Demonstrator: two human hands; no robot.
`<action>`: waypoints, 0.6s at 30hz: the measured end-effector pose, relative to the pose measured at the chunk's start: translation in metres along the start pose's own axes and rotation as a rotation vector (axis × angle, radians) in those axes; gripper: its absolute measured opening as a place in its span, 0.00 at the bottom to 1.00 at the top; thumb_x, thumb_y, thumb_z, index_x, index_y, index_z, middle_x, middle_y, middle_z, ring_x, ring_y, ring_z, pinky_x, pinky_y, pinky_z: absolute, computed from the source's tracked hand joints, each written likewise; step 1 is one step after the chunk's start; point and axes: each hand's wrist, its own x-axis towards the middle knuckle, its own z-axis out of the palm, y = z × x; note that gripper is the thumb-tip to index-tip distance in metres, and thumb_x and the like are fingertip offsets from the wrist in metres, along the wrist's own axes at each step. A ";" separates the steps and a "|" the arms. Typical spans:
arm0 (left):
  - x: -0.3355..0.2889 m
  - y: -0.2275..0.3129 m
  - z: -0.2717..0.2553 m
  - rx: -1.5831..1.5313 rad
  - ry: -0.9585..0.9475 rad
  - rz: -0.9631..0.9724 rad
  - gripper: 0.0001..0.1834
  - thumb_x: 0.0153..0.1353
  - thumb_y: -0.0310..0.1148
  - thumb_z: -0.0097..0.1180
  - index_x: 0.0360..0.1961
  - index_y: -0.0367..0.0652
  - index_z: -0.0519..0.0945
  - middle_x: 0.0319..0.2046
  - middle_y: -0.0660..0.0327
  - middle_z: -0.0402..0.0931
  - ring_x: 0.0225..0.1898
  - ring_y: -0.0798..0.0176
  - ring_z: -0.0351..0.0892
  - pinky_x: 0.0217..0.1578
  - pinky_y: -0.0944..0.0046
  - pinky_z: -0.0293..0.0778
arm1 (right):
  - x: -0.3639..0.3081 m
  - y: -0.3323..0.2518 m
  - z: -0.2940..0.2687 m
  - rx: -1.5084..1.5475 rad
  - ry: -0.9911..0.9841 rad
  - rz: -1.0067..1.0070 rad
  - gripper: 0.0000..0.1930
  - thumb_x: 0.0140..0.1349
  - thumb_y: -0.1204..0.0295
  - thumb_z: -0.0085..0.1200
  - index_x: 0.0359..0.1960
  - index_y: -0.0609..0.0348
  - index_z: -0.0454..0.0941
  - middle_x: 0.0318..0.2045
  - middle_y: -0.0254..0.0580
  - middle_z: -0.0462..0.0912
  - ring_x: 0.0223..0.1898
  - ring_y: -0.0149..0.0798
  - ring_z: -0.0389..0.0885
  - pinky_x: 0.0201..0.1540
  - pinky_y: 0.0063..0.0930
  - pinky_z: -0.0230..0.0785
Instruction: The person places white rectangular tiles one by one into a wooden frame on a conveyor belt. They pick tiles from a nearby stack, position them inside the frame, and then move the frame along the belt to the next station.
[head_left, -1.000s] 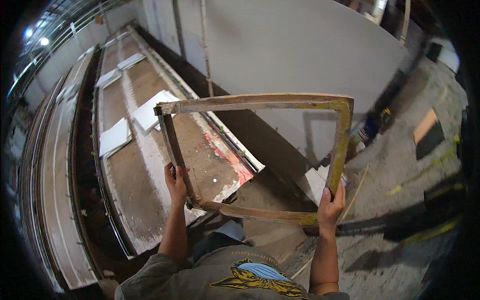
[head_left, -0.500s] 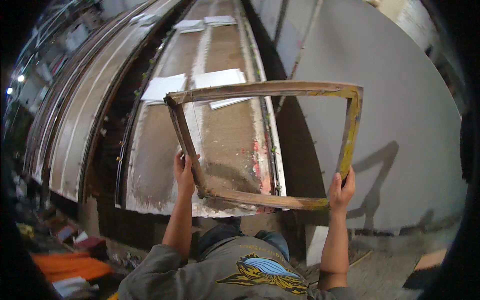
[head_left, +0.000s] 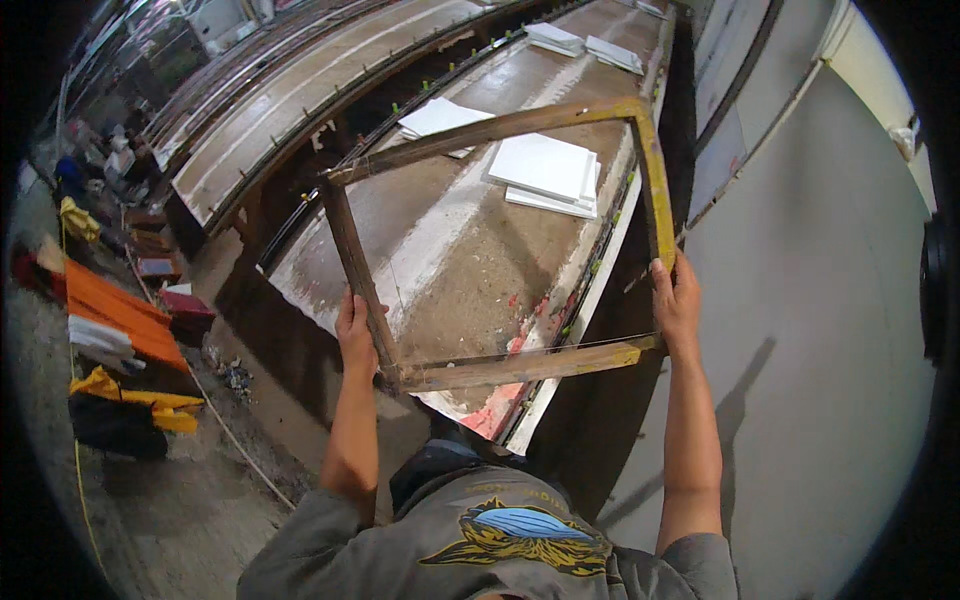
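With left hand (head_left: 357, 335) pinching rectangular brown-yellow wooden frame (head_left: 520, 371) at 8 o'clock, right hand (head_left: 679, 303) likewise at 3, balance evenly.

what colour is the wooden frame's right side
The frame's right side is mostly yellow; it shows best in the head view.

- Long brown surface (head_left: 480, 275), a pale stripe (head_left: 438, 230) running along it
- Overlapping white panels (head_left: 540, 167) right of the stripe
- More white panels (head_left: 440, 117) left of the stripe
- Red stain (head_left: 498, 405) right of the stripe
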 end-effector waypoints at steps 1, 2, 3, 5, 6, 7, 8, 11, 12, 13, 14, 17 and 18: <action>-0.009 0.000 -0.002 0.009 0.023 -0.023 0.21 0.76 0.38 0.48 0.64 0.39 0.71 0.43 0.62 0.80 0.39 0.64 0.84 0.36 0.65 0.77 | 0.003 0.010 0.005 0.021 -0.025 0.000 0.25 0.72 0.60 0.54 0.62 0.65 0.73 0.49 0.56 0.82 0.50 0.51 0.81 0.56 0.40 0.70; -0.017 0.001 -0.003 0.012 0.048 -0.049 0.22 0.76 0.38 0.48 0.66 0.39 0.70 0.43 0.62 0.80 0.39 0.64 0.84 0.35 0.65 0.78 | 0.008 0.015 0.010 0.037 -0.052 -0.003 0.25 0.71 0.59 0.54 0.62 0.65 0.73 0.49 0.57 0.82 0.51 0.52 0.81 0.56 0.40 0.70; -0.024 0.002 -0.006 0.014 0.071 -0.075 0.23 0.76 0.38 0.48 0.67 0.39 0.69 0.43 0.62 0.80 0.39 0.64 0.84 0.35 0.64 0.78 | 0.013 0.018 0.013 0.053 -0.078 -0.005 0.25 0.71 0.59 0.54 0.62 0.65 0.73 0.49 0.57 0.82 0.52 0.52 0.81 0.56 0.40 0.70; -0.034 -0.001 -0.017 0.066 0.112 -0.067 0.25 0.76 0.39 0.48 0.69 0.39 0.68 0.45 0.61 0.80 0.39 0.64 0.84 0.35 0.64 0.78 | 0.019 0.020 0.018 0.066 -0.141 0.008 0.24 0.71 0.60 0.54 0.61 0.66 0.74 0.50 0.59 0.82 0.53 0.53 0.81 0.57 0.40 0.70; -0.036 -0.005 -0.022 0.091 0.122 -0.064 0.25 0.76 0.39 0.48 0.70 0.40 0.67 0.45 0.61 0.79 0.39 0.63 0.84 0.35 0.64 0.78 | 0.023 0.027 0.029 0.075 -0.177 0.015 0.24 0.71 0.60 0.54 0.60 0.66 0.74 0.50 0.59 0.83 0.53 0.53 0.82 0.57 0.39 0.70; -0.042 -0.008 -0.027 0.092 0.152 -0.085 0.26 0.76 0.39 0.48 0.70 0.40 0.66 0.47 0.61 0.79 0.39 0.63 0.84 0.35 0.64 0.77 | 0.025 0.031 0.038 0.084 -0.211 0.024 0.24 0.71 0.60 0.55 0.60 0.66 0.75 0.50 0.59 0.83 0.53 0.53 0.82 0.57 0.39 0.70; -0.047 -0.009 -0.032 0.089 0.181 -0.101 0.26 0.77 0.39 0.48 0.71 0.40 0.66 0.48 0.61 0.79 0.39 0.63 0.84 0.35 0.64 0.77 | 0.024 0.025 0.047 0.105 -0.195 -0.046 0.24 0.71 0.60 0.55 0.59 0.67 0.75 0.50 0.60 0.83 0.53 0.54 0.82 0.57 0.39 0.70; -0.057 -0.010 -0.042 0.069 0.206 -0.112 0.26 0.77 0.40 0.47 0.71 0.40 0.66 0.50 0.61 0.79 0.39 0.64 0.83 0.35 0.64 0.77 | 0.027 0.030 0.067 0.132 -0.267 -0.026 0.26 0.70 0.58 0.55 0.60 0.68 0.75 0.51 0.62 0.82 0.55 0.55 0.81 0.59 0.40 0.69; -0.058 -0.010 -0.046 0.066 0.206 -0.113 0.26 0.77 0.40 0.47 0.70 0.40 0.67 0.51 0.61 0.79 0.38 0.64 0.82 0.36 0.64 0.77 | 0.029 0.031 0.072 0.116 -0.286 -0.005 0.27 0.70 0.58 0.55 0.61 0.68 0.74 0.52 0.62 0.82 0.56 0.55 0.80 0.60 0.40 0.68; -0.054 -0.011 -0.047 0.071 0.208 -0.110 0.26 0.77 0.40 0.47 0.70 0.40 0.67 0.51 0.61 0.79 0.37 0.65 0.82 0.36 0.64 0.77 | 0.033 0.032 0.076 0.116 -0.293 -0.001 0.27 0.70 0.58 0.54 0.61 0.69 0.73 0.52 0.62 0.82 0.57 0.54 0.80 0.60 0.40 0.68; -0.055 -0.012 -0.050 0.084 0.213 -0.115 0.25 0.77 0.39 0.47 0.70 0.40 0.67 0.51 0.61 0.79 0.36 0.65 0.81 0.36 0.64 0.77 | 0.032 0.030 0.079 0.116 -0.307 0.011 0.27 0.70 0.58 0.54 0.61 0.69 0.73 0.53 0.62 0.81 0.57 0.54 0.80 0.60 0.40 0.68; -0.049 -0.007 -0.052 0.119 0.226 -0.136 0.24 0.77 0.38 0.47 0.69 0.40 0.68 0.50 0.61 0.80 0.35 0.67 0.80 0.37 0.63 0.78 | 0.047 0.038 0.091 0.227 -0.396 0.039 0.26 0.72 0.59 0.51 0.63 0.69 0.72 0.54 0.57 0.81 0.57 0.46 0.79 0.61 0.36 0.67; -0.046 -0.004 -0.049 0.132 0.224 -0.147 0.24 0.77 0.38 0.48 0.69 0.41 0.69 0.50 0.61 0.80 0.34 0.67 0.80 0.37 0.63 0.78 | 0.057 0.038 0.093 0.306 -0.434 0.056 0.26 0.72 0.60 0.51 0.63 0.69 0.72 0.54 0.55 0.81 0.56 0.44 0.79 0.61 0.34 0.66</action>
